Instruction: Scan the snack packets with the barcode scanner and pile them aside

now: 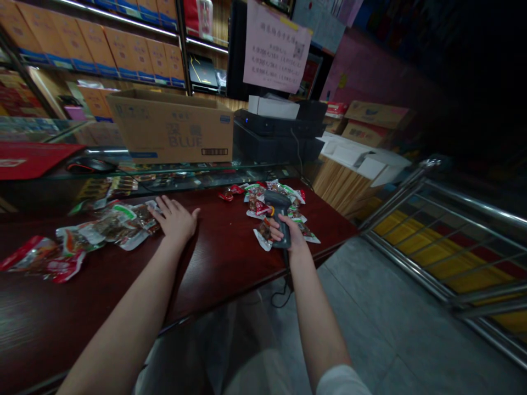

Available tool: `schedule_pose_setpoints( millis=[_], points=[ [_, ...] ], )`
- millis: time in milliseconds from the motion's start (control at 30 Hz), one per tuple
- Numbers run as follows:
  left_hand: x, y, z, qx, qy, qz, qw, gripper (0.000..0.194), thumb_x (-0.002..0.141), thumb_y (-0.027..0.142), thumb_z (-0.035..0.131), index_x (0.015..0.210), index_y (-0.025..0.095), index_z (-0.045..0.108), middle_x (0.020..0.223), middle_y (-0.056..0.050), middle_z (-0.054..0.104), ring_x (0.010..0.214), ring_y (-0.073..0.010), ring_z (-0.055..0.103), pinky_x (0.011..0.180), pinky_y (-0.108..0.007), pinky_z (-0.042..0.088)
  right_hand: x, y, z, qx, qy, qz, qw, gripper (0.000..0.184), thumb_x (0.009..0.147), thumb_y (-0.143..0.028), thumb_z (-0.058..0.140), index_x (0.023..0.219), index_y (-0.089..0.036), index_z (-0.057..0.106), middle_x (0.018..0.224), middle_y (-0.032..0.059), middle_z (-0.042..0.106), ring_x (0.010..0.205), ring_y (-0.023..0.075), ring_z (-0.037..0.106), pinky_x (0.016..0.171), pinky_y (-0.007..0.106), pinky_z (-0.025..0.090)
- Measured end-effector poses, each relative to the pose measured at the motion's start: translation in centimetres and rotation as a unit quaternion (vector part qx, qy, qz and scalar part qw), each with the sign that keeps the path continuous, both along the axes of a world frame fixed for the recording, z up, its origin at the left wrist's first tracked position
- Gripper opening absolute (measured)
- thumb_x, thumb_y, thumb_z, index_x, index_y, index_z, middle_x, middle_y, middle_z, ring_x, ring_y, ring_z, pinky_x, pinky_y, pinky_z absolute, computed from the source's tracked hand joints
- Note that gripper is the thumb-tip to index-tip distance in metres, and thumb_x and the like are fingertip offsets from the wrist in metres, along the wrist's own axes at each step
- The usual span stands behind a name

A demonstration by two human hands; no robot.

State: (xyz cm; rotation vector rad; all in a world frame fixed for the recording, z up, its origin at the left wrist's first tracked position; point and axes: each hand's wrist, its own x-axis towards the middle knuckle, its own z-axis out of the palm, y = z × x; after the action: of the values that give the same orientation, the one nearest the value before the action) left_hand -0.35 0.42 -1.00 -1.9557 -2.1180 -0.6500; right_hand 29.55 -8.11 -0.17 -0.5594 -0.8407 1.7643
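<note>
My right hand (288,233) is closed round the handle of a dark barcode scanner (278,206), held over a pile of small snack packets (269,200) on the dark red counter (222,252). A cable hangs from the scanner below the counter edge. My left hand (175,219) lies flat and open on the counter, fingers spread, touching the near end of a second row of snack packets (102,227) that stretches to the left.
A glass display case (164,178) stands behind the counter with a large cardboard box (173,129), a mouse (88,164) and a black printer (280,123) on it. Shelves of boxes fill the back. A metal railing (444,219) runs at right.
</note>
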Motion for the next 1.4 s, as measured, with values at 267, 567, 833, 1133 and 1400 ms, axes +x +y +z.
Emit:
schedule_pose_setpoints(
  millis=[267,567,833,1133,1400],
  points=[
    [7.1,3.4,1.1,-0.057,-0.068,-0.243,0.966,0.060,0.087,0.043,0.048,0.142,0.019,0.041,0.149,-0.024,0.034,0.134,-0.0386,0.039,0.104,-0.056,0.031,0.0,0.2,0.2,-0.004,0.011,-0.046,0.999,0.019,0.081,-0.032,0.059,0.079,-0.020,0.045,0.060,-0.0074,0.040,0.037,0.0036,0.025,0.034,0.016,0.029],
    [7.6,4.4,0.5,0.021,-0.345,-0.212,0.914,0.026,0.090,0.041,0.038,0.083,0.020,0.052,0.088,-0.011,0.066,0.083,-0.0245,0.063,0.080,-0.040,0.047,-0.1,0.4,-0.1,-0.005,0.011,-0.026,1.000,0.021,0.080,-0.033,0.059,0.090,-0.020,0.048,0.060,-0.0081,0.042,0.036,0.0039,0.026,0.034,0.017,0.027],
    [7.7,4.2,0.4,-0.002,-0.628,-0.320,0.710,0.031,0.078,0.051,0.055,0.077,0.023,0.043,0.057,0.004,0.052,0.053,-0.0120,0.049,0.053,-0.024,0.040,-0.5,-0.3,0.1,0.009,-0.035,0.021,0.999,0.023,0.081,-0.034,0.061,0.088,-0.020,0.045,0.062,-0.0078,0.046,0.036,0.0035,0.032,0.035,0.018,0.029],
    [7.3,4.9,-0.1,-0.007,-0.630,-0.301,0.716,0.036,0.078,0.054,0.059,0.075,0.019,0.049,0.070,0.002,0.058,0.059,-0.0104,0.051,0.059,-0.023,0.042,-0.7,-0.3,0.1,0.008,-0.065,0.020,0.998,0.027,0.079,-0.034,0.064,0.094,-0.019,0.046,0.062,-0.0078,0.048,0.036,0.0033,0.035,0.035,0.018,0.030],
    [7.4,4.5,0.0,0.013,-0.616,-0.321,0.719,0.032,0.083,0.050,0.054,0.076,0.019,0.047,0.073,0.002,0.055,0.063,-0.0104,0.049,0.063,-0.023,0.041,-1.2,-0.5,0.3,0.001,-0.097,0.034,0.995,0.034,0.079,-0.033,0.064,0.106,-0.017,0.050,0.060,-0.0084,0.050,0.034,0.0038,0.037,0.033,0.018,0.029]
  ],
)
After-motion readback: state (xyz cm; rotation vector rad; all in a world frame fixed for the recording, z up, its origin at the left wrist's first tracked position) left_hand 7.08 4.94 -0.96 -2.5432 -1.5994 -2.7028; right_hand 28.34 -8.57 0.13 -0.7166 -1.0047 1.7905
